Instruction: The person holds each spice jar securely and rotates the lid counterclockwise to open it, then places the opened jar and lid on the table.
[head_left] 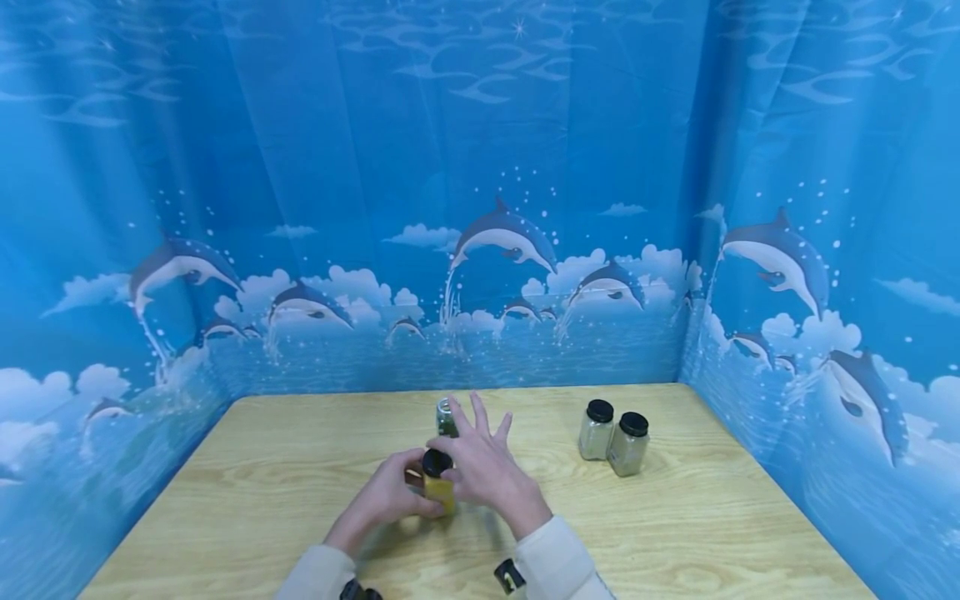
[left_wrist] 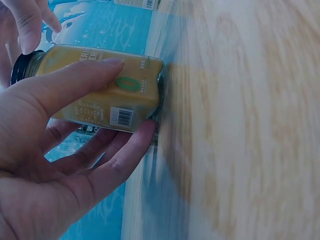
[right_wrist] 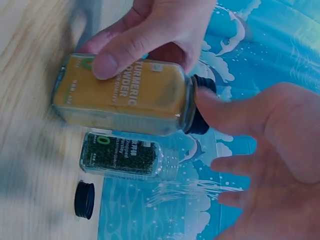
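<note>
A glass jar of turmeric powder (right_wrist: 150, 95) with a black lid (head_left: 437, 462) stands roughly upright near the middle of the table. My left hand (head_left: 393, 487) grips the jar's body, its thumb across the label in the left wrist view. At the top, my right hand (head_left: 487, 467) pinches the lid between thumb and index finger, the other fingers spread. Just behind is a jar of chopped parsley (right_wrist: 125, 154) without a lid, and a loose black lid (right_wrist: 84, 200) lies beside it on the table. Whether the turmeric jar's base touches the table I cannot tell.
Two clear jars with black lids, a left one (head_left: 596, 433) and a right one (head_left: 628, 450), stand close together on the right of the wooden table (head_left: 712, 517). A blue dolphin-print curtain (head_left: 375, 208) rises at the table's back and sides.
</note>
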